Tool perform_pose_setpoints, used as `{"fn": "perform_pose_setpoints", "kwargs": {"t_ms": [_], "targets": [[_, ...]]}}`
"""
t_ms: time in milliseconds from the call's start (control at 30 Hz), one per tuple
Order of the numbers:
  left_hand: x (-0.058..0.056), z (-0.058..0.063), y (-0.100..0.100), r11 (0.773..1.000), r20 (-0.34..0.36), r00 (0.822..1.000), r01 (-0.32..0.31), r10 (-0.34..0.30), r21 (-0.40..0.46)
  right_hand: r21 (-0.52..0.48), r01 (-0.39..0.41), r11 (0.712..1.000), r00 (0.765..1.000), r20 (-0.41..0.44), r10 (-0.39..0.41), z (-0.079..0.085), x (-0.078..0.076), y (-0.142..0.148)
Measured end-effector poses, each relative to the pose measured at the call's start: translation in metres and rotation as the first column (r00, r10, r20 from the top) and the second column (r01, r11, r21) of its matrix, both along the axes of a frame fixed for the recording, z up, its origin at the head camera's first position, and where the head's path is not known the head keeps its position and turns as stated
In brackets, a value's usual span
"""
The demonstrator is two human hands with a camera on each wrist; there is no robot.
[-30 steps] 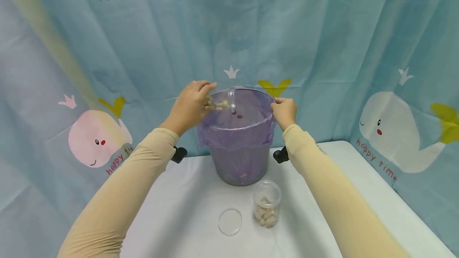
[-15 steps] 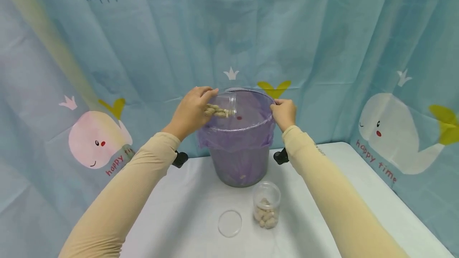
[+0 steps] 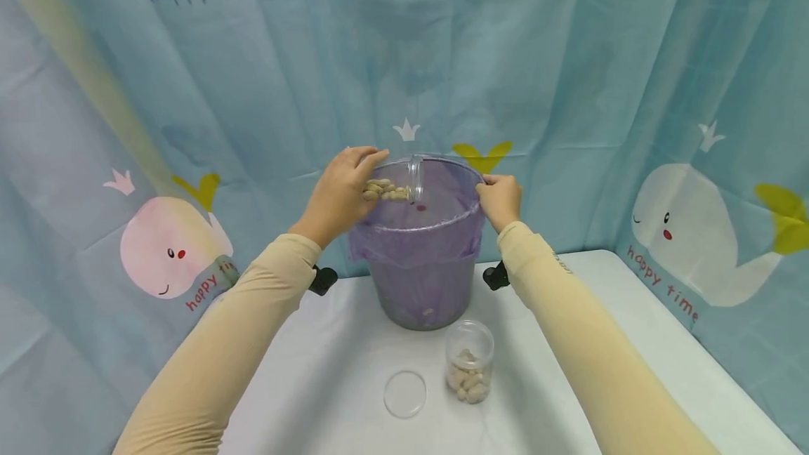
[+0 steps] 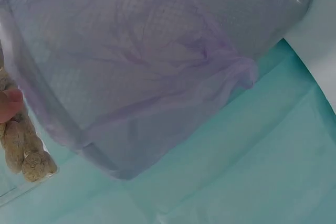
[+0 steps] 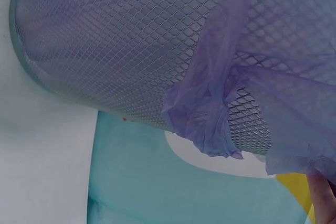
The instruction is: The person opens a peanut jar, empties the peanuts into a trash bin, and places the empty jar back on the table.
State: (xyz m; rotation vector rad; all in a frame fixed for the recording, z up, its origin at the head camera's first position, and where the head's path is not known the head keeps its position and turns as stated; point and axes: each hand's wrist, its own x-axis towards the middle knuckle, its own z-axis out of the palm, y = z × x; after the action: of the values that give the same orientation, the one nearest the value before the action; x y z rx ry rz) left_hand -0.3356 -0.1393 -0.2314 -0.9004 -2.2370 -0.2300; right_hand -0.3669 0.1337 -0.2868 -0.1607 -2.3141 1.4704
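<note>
In the head view my left hand (image 3: 341, 192) holds a clear plastic jar (image 3: 416, 175) on its side, its mouth over the bin's opening. Peanuts in their shells (image 3: 387, 190) lie along the jar's lower wall. The left wrist view catches a fingertip (image 4: 10, 104) against this jar, beside the bin. A mesh bin (image 3: 420, 283) lined with a thin purple bag (image 5: 205, 114) stands upright on the table. My right hand (image 3: 501, 201) grips its right rim, over the bag's edge. Something small and pale (image 3: 428, 312) shows near the bin's bottom.
A second clear jar (image 3: 469, 364), without a lid and partly filled with peanuts, stands in front of the bin. Left of it a clear round lid (image 3: 405, 394) lies on the white table (image 3: 341, 399). A blue printed curtain (image 3: 404, 41) hangs close behind.
The jar in my left hand has shifted a little to the right over the bin, dipping and then rising slightly. Its peanuts have slid toward the mouth. My right hand stays on the rim.
</note>
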Motion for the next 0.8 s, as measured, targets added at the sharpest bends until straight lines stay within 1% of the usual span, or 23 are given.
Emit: {"fn": "perform_pose_setpoints", "kwargs": {"t_ms": [67, 100, 233, 300, 367, 433, 500, 567, 633, 700, 733, 800], "targets": [[0.001, -0.001, 0.000, 1.000, 0.023, 1.000, 0.005, -0.004, -0.024, 0.003, -0.002, 1.000, 1.000, 0.004, 0.002, 0.000, 0.000, -0.001], [0.002, -0.001, 0.000, 1.000, 0.025, 1.000, 0.006, -0.005, -0.017, 0.001, -0.004, 1.000, 1.000, 0.006, 0.004, 0.000, 0.000, -0.001], [0.002, 0.001, -0.001, 0.999, -0.024, 1.000, -0.020, 0.021, 0.050, -0.004, -0.015, 1.000, 1.000, 0.009, 0.015, 0.001, 0.000, -0.003], [0.001, 0.002, -0.003, 0.998, -0.033, 0.999, -0.022, 0.024, 0.056, -0.006, -0.018, 1.000, 1.000, 0.009, 0.018, 0.001, 0.001, -0.003], [0.001, 0.001, -0.004, 0.999, -0.022, 1.000, -0.019, 0.020, 0.030, -0.011, -0.016, 1.000, 1.000, 0.007, 0.016, 0.001, 0.002, -0.003], [0.001, -0.002, -0.004, 1.000, 0.007, 1.000, -0.009, 0.009, -0.020, -0.010, -0.010, 1.000, 1.000, 0.004, 0.010, 0.001, 0.002, -0.003], [0.002, -0.003, -0.004, 0.999, 0.024, 1.000, 0.000, 0.001, -0.037, -0.007, -0.001, 1.000, 1.000, 0.004, 0.001, 0.001, 0.003, -0.004], [0.003, -0.002, -0.004, 1.000, 0.003, 1.000, -0.005, 0.005, -0.011, -0.004, 0.005, 1.000, 1.000, 0.001, -0.005, 0.001, 0.003, -0.004], [0.004, 0.002, -0.004, 0.999, -0.037, 0.999, -0.006, 0.008, 0.045, 0.001, 0.009, 1.000, 1.000, 0.002, -0.009, 0.002, 0.003, -0.005], [0.005, 0.006, -0.004, 0.997, -0.072, 0.997, -0.012, 0.017, 0.079, -0.004, 0.004, 1.000, 1.000, 0.002, -0.003, 0.002, 0.003, -0.006], [0.005, 0.007, -0.004, 0.996, -0.078, 0.997, -0.012, 0.019, 0.086, -0.006, 0.001, 1.000, 1.000, 0.001, -0.001, 0.002, 0.003, -0.007], [0.006, 0.008, -0.004, 0.998, -0.060, 0.998, -0.015, 0.019, 0.068, -0.015, -0.002, 1.000, 1.000, 0.001, 0.002, 0.002, 0.003, -0.008]]}}
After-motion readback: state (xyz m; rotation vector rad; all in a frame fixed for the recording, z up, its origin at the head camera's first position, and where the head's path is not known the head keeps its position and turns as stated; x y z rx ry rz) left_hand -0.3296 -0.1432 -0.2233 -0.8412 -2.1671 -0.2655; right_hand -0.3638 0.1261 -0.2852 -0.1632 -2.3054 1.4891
